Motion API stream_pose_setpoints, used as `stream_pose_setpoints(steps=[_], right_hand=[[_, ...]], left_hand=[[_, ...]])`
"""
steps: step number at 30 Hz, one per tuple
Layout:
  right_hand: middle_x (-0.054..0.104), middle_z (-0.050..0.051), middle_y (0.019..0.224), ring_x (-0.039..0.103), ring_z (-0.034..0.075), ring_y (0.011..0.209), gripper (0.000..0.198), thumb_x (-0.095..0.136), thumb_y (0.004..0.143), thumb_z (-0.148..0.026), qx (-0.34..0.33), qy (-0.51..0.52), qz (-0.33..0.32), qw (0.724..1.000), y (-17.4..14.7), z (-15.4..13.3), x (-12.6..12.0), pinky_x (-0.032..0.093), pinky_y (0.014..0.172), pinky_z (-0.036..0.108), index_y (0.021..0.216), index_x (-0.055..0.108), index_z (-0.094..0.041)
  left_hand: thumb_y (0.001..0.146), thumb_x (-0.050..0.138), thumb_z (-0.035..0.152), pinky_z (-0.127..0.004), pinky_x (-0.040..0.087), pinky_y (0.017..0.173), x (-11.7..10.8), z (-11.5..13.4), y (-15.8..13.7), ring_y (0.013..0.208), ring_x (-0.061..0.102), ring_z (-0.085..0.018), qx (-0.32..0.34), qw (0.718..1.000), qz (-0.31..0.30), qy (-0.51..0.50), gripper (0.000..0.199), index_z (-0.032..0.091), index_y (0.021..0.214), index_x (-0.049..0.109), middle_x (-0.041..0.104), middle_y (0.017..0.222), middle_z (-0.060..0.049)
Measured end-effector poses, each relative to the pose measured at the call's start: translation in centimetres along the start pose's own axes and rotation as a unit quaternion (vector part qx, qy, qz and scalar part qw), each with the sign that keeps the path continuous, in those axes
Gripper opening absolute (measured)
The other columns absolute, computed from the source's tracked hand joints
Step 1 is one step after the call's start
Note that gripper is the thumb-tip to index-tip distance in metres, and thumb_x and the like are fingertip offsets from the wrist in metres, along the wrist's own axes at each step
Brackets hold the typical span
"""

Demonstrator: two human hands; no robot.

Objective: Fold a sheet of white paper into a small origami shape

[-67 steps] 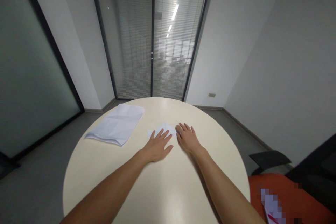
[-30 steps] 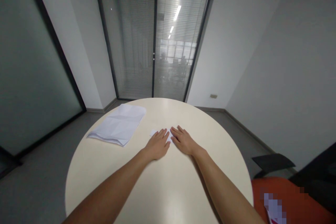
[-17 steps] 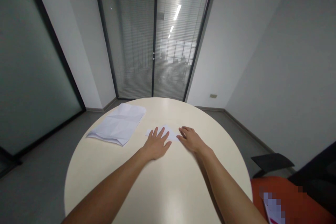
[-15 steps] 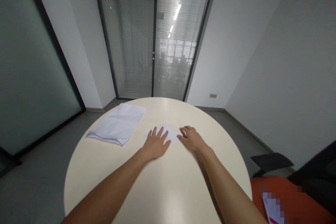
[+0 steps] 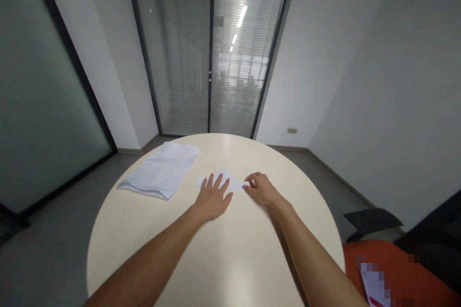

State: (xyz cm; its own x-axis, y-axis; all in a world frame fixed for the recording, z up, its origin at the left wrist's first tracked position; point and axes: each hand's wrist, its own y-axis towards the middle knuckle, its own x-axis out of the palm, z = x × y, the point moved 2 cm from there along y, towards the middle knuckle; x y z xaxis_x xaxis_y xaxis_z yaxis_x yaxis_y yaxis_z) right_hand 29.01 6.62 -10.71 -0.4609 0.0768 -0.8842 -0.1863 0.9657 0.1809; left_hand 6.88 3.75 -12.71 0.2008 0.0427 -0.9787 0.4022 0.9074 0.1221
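A small folded white paper lies on the round table, with a peaked top and flat strips reaching out to both sides. My left hand is spread flat over its left part, fingers apart, hiding some of it. At the opposite end, the thumb and fingertips of my right hand are curled in a pinch around the right tip of the paper. How firmly they grip it is too small to see.
Larger folded white sheets lie to the left on the pale round table. An orange chair with a black armrest stands at the lower right, something pixelated on its seat. Beyond the table are a glass partition with blinds and white walls.
The fingers of my right hand have shifted slightly at the paper's right tip, which now shows between thumb and fingers. My left hand stays spread on the paper.
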Motion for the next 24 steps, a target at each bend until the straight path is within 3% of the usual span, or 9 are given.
stream_pose_setpoints(steps=[6, 11, 17, 20, 24], right_hand=[[0.069, 0.006, 0.086, 0.059, 0.02, 0.085, 0.028, 0.066, 0.083, -0.029, -0.014, 0.035, -0.008, 0.999, 0.1, -0.5, 0.0, 0.044, 0.082, 0.032, 0.107, 0.072, -0.015], [0.073, 0.007, 0.087, 0.061, 0.019, 0.08, 0.04, 0.063, 0.084, -0.027, -0.01, 0.034, -0.013, 0.999, 0.1, -1.1, 0.0, 0.044, 0.079, 0.03, 0.121, 0.07, -0.014], [0.073, 0.006, 0.078, 0.06, 0.017, 0.073, 0.028, 0.052, 0.09, -0.025, -0.044, -0.018, -0.07, 0.996, -0.4, -2.6, -0.7, 0.042, 0.072, 0.026, 0.094, 0.078, -0.018], [0.073, 0.008, 0.084, 0.062, 0.018, 0.08, 0.029, 0.049, 0.093, -0.024, -0.069, -0.078, -0.075, 0.992, -0.9, -3.6, -1.2, 0.042, 0.077, 0.026, 0.086, 0.076, -0.017], [0.07, 0.014, 0.102, 0.062, 0.023, 0.097, 0.026, 0.051, 0.095, -0.028, -0.087, -0.168, -0.078, 0.979, -1.7, -4.9, -1.3, 0.043, 0.086, 0.029, 0.096, 0.074, -0.016]], left_hand=[[0.101, 0.029, 0.053, -0.059, 0.017, 0.12, -0.2, 0.1, -0.2, 0.151, 0.019, -0.04, 0.003, 1.0, 0.008, 0.007, 0.062, 0.025, 0.156, 0.035, 0.027, 0.165, -0.01], [0.102, 0.03, 0.052, -0.059, 0.018, 0.12, -0.3, 0.1, -0.2, 0.151, 0.019, -0.04, 0.002, 1.0, 0.013, 0.003, 0.061, 0.024, 0.155, 0.037, 0.027, 0.164, -0.011], [0.102, 0.031, 0.051, -0.059, 0.018, 0.12, -0.4, 0.2, -0.2, 0.152, 0.019, -0.039, -0.001, 1.0, 0.014, -0.003, 0.06, 0.024, 0.154, 0.038, 0.028, 0.164, -0.01], [0.102, 0.031, 0.051, -0.059, 0.018, 0.12, -0.4, 0.3, -0.2, 0.152, 0.019, -0.039, -0.003, 1.0, 0.01, -0.005, 0.059, 0.024, 0.155, 0.038, 0.027, 0.164, -0.01], [0.102, 0.031, 0.051, -0.058, 0.018, 0.12, -0.4, 0.3, -0.2, 0.151, 0.019, -0.039, -0.004, 1.0, 0.011, 0.0, 0.06, 0.024, 0.155, 0.037, 0.027, 0.164, -0.01]])
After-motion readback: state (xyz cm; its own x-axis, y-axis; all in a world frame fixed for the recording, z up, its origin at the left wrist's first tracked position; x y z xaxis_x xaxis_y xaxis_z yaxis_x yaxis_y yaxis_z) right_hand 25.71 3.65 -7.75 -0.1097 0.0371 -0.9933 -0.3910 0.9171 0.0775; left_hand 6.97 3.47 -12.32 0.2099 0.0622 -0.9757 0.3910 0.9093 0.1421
